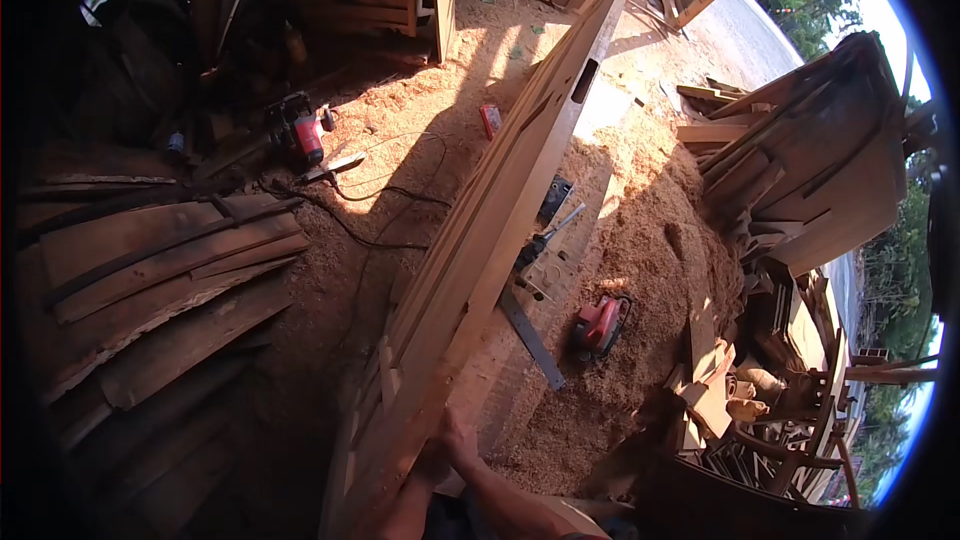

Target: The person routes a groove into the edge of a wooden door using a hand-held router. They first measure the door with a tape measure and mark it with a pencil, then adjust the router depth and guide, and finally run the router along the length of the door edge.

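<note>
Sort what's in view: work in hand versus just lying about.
Work in hand, judging by touch:
long slotted timber, right hand at its near end

Untouched, apparently lying about:
red tool right of the timber
red tool left of the timber
flat metal strip
rough wooden slabs, left

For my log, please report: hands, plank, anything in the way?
Left hand, right hand at plank, grips unclear. Plank slants across view. Red power tool on sawdust, right of plank.

No lettering, number or sign can be read, any marks on the small red rectangular box (490, 121), the red-and-black handheld power tool (600, 327) or the flat grey metal strip (533, 337) being too small or blurred to make out.
</note>
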`<state>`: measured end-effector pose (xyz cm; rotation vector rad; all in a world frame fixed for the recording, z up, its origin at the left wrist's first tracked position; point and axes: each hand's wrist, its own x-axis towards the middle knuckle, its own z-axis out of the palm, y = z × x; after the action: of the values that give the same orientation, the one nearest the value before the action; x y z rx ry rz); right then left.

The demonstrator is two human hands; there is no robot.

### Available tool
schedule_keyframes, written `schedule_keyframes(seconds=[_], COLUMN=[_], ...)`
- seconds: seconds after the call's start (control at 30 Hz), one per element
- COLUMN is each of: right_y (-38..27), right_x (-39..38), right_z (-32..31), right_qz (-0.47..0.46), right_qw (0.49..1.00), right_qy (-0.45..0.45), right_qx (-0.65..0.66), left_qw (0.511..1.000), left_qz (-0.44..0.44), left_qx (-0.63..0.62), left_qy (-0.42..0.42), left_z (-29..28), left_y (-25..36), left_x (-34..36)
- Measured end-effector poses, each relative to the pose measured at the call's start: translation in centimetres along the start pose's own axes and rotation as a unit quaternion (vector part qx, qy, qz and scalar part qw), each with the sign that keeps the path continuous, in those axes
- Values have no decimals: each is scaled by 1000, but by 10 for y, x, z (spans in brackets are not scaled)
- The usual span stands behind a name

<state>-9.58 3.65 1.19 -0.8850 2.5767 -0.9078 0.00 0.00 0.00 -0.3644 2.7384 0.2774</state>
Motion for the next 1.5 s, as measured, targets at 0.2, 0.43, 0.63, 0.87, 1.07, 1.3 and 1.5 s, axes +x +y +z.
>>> schedule_keyframes(seconds=[0.2,0.43,0.63,0.87,1.07,1.3,1.5], right_y=[-12,-6,-30,14,-13,-75,-167], right_x=[4,-3,5,-33,-52,-171,-280], right_z=[-19,-55,-48,-61,-83,-268,-376], right_qz=[106,101,156,214,231,201,243], right_qw=[979,987,963,939,924,964,900], right_qy=[-153,70,154,213,264,113,335], right_qx=[85,103,158,162,154,130,141], left_qw=[980,970,990,992,980,816,418], left_qz=[-16,58,33,92,141,294,390], left_qx=[-157,-232,-121,-81,-125,-497,-671], left_qy=[-124,41,66,38,57,-12,-472], left_z=[32,79,20,9,-19,-83,-288], left_y=[-15,-8,-13,-3,19,117,202], left_x=[19,10,72,98,113,66,-110])
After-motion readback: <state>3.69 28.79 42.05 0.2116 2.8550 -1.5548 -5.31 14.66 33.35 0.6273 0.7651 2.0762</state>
